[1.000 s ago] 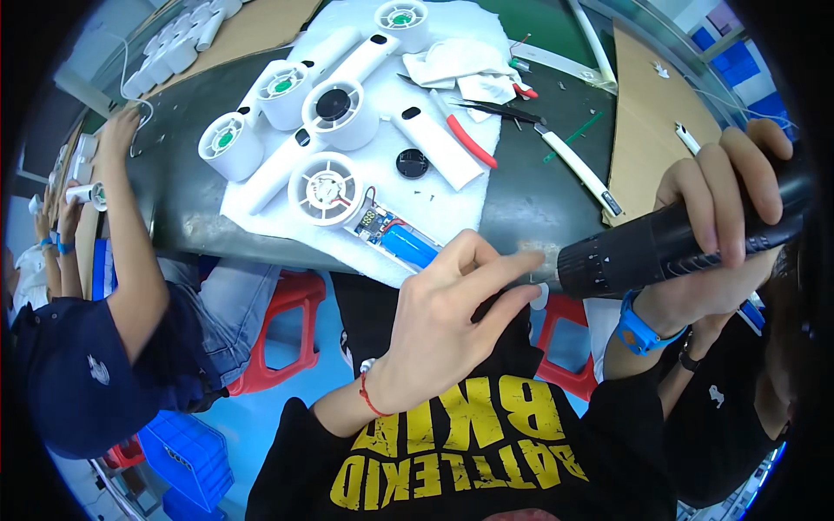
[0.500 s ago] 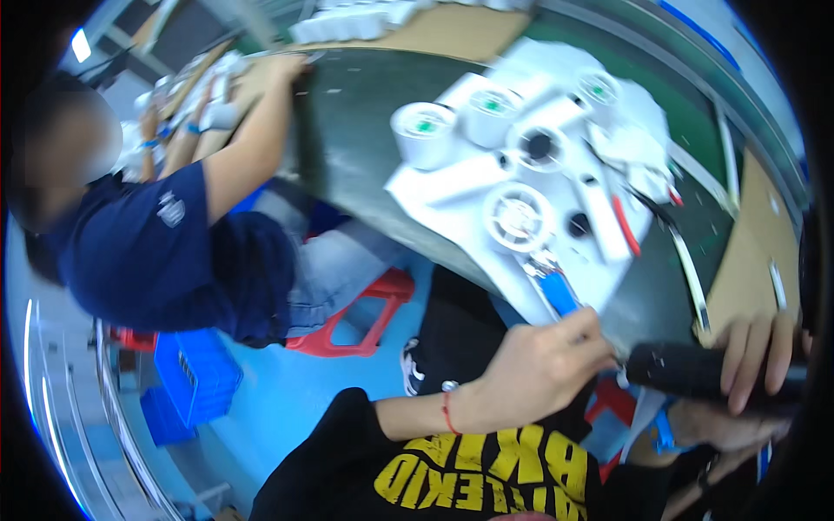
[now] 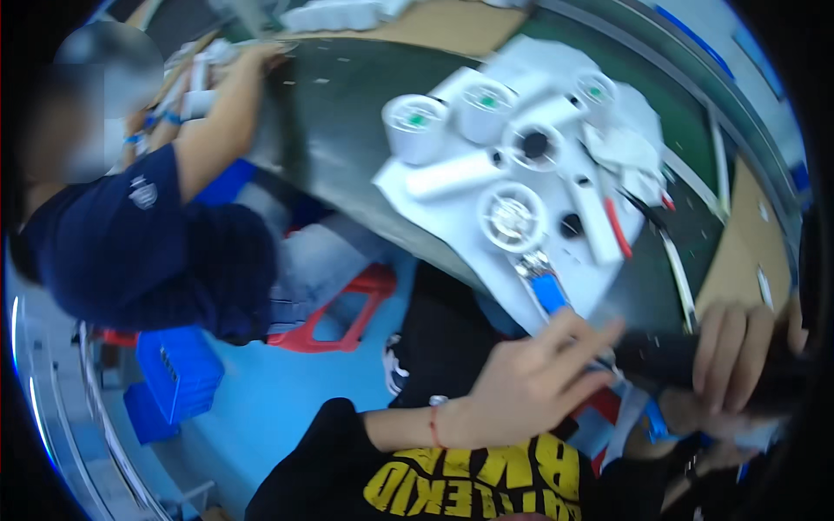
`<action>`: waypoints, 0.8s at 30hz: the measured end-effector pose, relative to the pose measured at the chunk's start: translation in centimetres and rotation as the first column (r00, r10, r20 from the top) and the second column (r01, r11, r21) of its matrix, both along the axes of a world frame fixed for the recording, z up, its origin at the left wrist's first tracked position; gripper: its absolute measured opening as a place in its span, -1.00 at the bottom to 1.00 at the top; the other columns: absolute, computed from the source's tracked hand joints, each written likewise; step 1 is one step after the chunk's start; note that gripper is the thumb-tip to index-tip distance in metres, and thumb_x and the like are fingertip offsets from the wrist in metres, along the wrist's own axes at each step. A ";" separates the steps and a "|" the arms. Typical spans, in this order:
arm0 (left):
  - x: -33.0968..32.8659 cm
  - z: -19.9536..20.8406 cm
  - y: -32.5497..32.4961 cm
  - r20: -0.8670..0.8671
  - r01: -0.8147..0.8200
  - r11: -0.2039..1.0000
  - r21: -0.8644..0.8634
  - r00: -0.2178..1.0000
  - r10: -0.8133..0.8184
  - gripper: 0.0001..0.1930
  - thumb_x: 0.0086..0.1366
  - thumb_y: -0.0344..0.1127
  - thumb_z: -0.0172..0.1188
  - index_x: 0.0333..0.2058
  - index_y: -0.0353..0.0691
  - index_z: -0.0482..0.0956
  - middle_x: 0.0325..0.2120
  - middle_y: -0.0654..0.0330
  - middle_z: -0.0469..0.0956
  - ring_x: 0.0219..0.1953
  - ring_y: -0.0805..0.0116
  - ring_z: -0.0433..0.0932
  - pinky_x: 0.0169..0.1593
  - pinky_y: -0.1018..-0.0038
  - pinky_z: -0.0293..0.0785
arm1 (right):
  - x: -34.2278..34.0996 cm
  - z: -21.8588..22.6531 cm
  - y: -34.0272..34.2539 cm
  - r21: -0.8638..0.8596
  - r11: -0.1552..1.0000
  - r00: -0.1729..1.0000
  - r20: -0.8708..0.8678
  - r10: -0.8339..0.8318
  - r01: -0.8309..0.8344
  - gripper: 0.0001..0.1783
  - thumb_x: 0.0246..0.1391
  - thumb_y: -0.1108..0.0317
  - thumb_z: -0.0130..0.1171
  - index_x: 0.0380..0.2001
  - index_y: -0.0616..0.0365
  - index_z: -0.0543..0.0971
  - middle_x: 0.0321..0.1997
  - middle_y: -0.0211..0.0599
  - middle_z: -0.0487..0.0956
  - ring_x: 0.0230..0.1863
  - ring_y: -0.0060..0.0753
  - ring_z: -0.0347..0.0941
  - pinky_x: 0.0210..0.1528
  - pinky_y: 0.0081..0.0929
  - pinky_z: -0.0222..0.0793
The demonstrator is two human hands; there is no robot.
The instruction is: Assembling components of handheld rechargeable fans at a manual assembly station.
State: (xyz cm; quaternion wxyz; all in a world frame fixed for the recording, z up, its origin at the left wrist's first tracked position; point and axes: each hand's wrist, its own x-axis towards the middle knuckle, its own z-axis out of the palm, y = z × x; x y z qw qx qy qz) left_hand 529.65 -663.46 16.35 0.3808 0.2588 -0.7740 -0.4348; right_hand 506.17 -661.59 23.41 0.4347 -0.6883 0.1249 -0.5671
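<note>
My left hand [image 3: 530, 373] hovers at the table's near edge with its fingers apart. Just beyond those fingers, on a white sheet [image 3: 599, 295], lies a blue item [image 3: 547, 291] with a silvery end. My right hand [image 3: 737, 360] wraps around a thick black cylinder-shaped object [image 3: 665, 354], fingertips over its near side. The cylinder's left end is close to my left fingers; blur hides whether they touch. Beyond the blue item stands a white round housing [image 3: 511, 217] with an open spoked top.
More white housings [image 3: 415, 130] and white tubes [image 3: 456, 175] crowd the sheet. Red-handled pliers [image 3: 618, 227] lie at its right side. At left a person [image 3: 148, 243] in a navy shirt works, near a red stool [image 3: 347, 308]. Blue crates [image 3: 178, 373] stand on the floor.
My left fingers, pinched together near the black cylinder's end before, are now spread apart. The right hand keeps its grip. The view has shifted slightly, moving the whole scene left.
</note>
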 end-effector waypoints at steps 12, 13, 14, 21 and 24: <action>3.2 -4.0 -2.5 0.095 -0.370 0.928 -0.047 0.923 0.373 -0.67 0.10 -0.58 0.27 -0.12 -0.25 0.58 -0.40 0.24 0.39 -0.70 0.62 0.16 -0.60 0.61 0.11 | 6.7 -1.6 -4.3 0.046 0.975 0.953 0.207 -0.222 0.217 -0.24 -0.01 -0.35 0.12 -0.01 0.06 0.35 -0.59 -0.57 0.40 -0.65 -0.66 0.33 -0.53 -0.66 0.29; 3.2 -4.2 -2.6 0.091 -0.370 0.927 -0.066 0.923 0.375 -0.67 0.09 -0.58 0.27 -0.12 -0.24 0.58 -0.40 0.23 0.40 -0.71 0.61 0.17 -0.60 0.61 0.13 | 7.1 -1.6 -4.7 0.047 0.976 0.955 0.202 -0.216 0.211 -0.24 -0.01 -0.35 0.12 -0.01 0.06 0.35 -0.59 -0.57 0.40 -0.65 -0.66 0.33 -0.53 -0.66 0.29; 3.1 -4.3 -2.7 0.088 -0.369 0.926 -0.083 0.922 0.376 -0.67 0.09 -0.57 0.28 -0.12 -0.23 0.59 -0.39 0.23 0.41 -0.71 0.61 0.18 -0.59 0.61 0.15 | 7.7 -1.6 -5.1 0.089 0.976 0.950 0.224 -0.216 0.201 -0.22 -0.02 -0.38 0.11 0.00 0.07 0.35 -0.60 -0.56 0.39 -0.65 -0.66 0.33 -0.53 -0.66 0.29; 3.3 -4.4 -3.4 0.101 -0.332 0.940 -0.081 0.935 0.339 -0.68 0.09 -0.56 0.29 -0.13 -0.23 0.59 -0.33 0.19 0.48 -0.65 0.54 0.42 -0.54 0.57 0.34 | 7.9 -2.4 -7.0 0.098 0.988 0.971 0.196 -0.139 0.122 -0.19 -0.03 -0.41 0.09 -0.01 0.08 0.36 -0.58 -0.55 0.38 -0.67 -0.67 0.32 -0.55 -0.67 0.28; 3.2 -4.6 -3.5 0.088 -0.319 0.946 -0.058 0.942 0.323 -0.69 0.09 -0.56 0.29 -0.14 -0.25 0.58 -0.30 0.15 0.52 -0.59 0.50 0.52 -0.52 0.56 0.40 | 7.8 -2.5 -7.3 0.049 0.996 0.985 0.154 -0.083 0.076 -0.20 -0.03 -0.40 0.09 0.00 0.07 0.35 -0.57 -0.54 0.39 -0.65 -0.66 0.33 -0.55 -0.67 0.29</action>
